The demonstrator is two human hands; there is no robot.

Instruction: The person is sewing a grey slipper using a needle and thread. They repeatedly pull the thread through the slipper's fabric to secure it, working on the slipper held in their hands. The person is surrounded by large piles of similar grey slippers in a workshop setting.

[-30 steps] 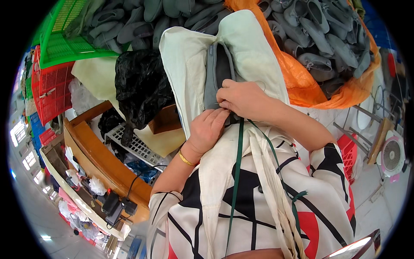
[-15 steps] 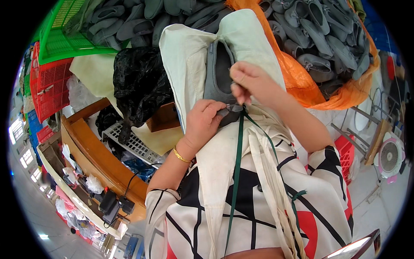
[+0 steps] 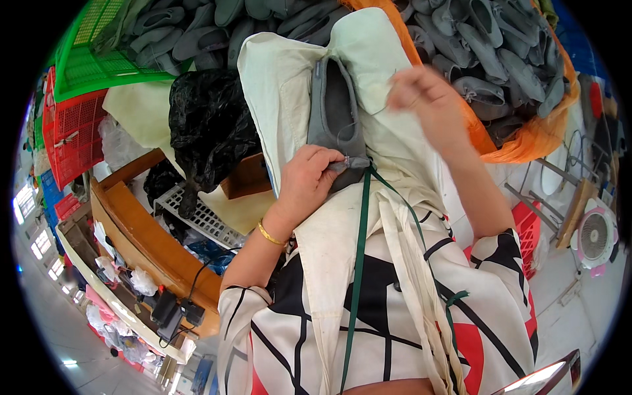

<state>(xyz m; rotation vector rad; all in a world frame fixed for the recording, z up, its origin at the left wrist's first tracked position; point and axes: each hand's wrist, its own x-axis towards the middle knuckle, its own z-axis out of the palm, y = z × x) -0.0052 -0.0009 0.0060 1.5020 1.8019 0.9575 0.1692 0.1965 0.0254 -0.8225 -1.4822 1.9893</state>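
Observation:
A grey slip-on shoe [image 3: 317, 105] lies on the pale cloth over my lap, heel pointing away and toe toward me. My left hand [image 3: 308, 174] is closed on the toe end, thumb and finger pinching a small grey bow [image 3: 356, 162] there. Out to the right of the shoe, my right hand [image 3: 424, 99] is raised, its fingers drawn together and smeared by motion. A thin thread [image 3: 378, 112] stretches between the shoe and that hand. Whether a needle is in the fingers is too blurred to tell.
Grey shoes fill an orange sack [image 3: 550, 135] at the far right, and more are heaped beside a green basket [image 3: 79, 76]. A black plastic bag [image 3: 210, 122], a wooden drawer unit [image 3: 155, 240] and a white crate [image 3: 197, 214] stand left. A fan [image 3: 596, 234] is at right.
My right hand has moved away from the shoe, up and to the right, and the thread now spans the gap. My left hand keeps its hold on the toe.

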